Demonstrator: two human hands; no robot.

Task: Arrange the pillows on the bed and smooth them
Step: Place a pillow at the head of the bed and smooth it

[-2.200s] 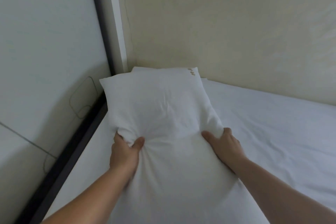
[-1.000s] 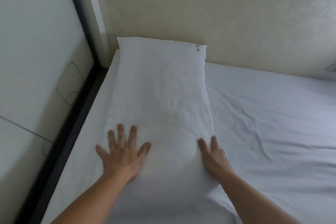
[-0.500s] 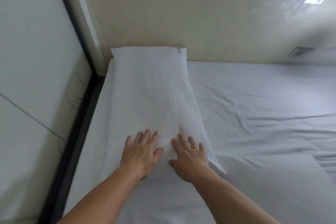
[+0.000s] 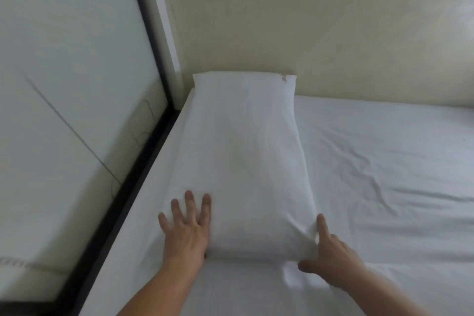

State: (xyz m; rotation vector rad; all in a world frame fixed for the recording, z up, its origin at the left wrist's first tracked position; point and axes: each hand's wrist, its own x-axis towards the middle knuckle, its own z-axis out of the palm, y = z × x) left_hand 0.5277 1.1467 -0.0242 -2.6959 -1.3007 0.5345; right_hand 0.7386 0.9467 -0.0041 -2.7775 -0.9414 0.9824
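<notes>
Cream wall [image 4: 320, 20] behind, pale panel [image 4: 64, 84] with a dark frame on the left, and a bed [image 4: 384, 161] in a creased white sheet fills the corner. The white pillow [image 4: 246, 156] lies lengthwise at the bed's left edge, far end against the wall, a small mark near its far right corner too blurred to read. Left hand [image 4: 186, 232] flat, fingers spread, grip open, pressing the pillow's near left corner. Right hand [image 4: 331, 254] at the near right corner, forefinger out; its grip partly hidden, so I cannot tell.
</notes>
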